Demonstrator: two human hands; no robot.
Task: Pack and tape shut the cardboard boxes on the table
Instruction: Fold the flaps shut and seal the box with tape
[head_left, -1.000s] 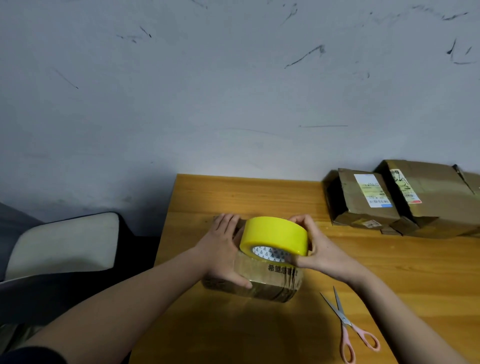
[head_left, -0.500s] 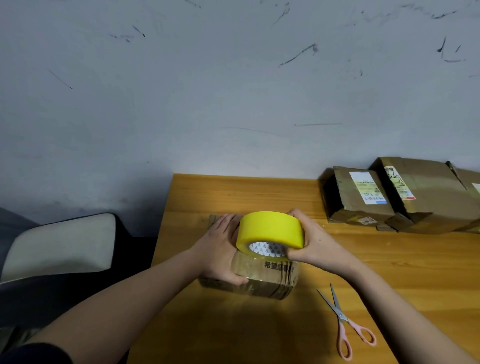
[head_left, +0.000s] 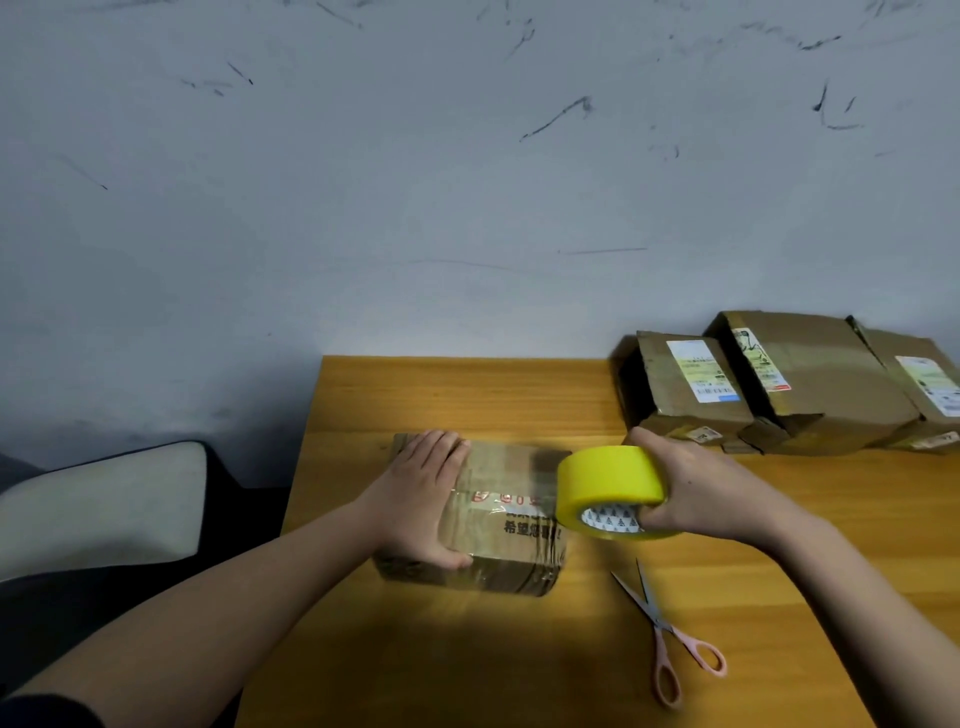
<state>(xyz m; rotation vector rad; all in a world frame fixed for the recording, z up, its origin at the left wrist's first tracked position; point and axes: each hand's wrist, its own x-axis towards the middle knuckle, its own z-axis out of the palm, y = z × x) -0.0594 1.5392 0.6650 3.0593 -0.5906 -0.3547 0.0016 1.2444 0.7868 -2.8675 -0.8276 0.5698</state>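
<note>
A small cardboard box (head_left: 511, 525), glossy with tape and printed with dark characters, lies on the wooden table (head_left: 467, 665). My left hand (head_left: 423, 493) lies flat on the box's left part, fingers straight, thumb on its near side. My right hand (head_left: 696, 493) grips a yellow roll of tape (head_left: 608, 486), fingers hooked into its core, and holds it just past the box's right end. Whether a strip runs from the roll to the box cannot be made out.
Pink-handled scissors (head_left: 662, 639) lie on the table to the right of the box. Three labelled cardboard boxes (head_left: 810, 384) stand in a row at the back right against the grey wall. A pale chair seat (head_left: 98, 509) sits left of the table.
My right hand has carried the tape roll from above the box's middle to the right, past its right end. My left hand stays pressed on the box.
</note>
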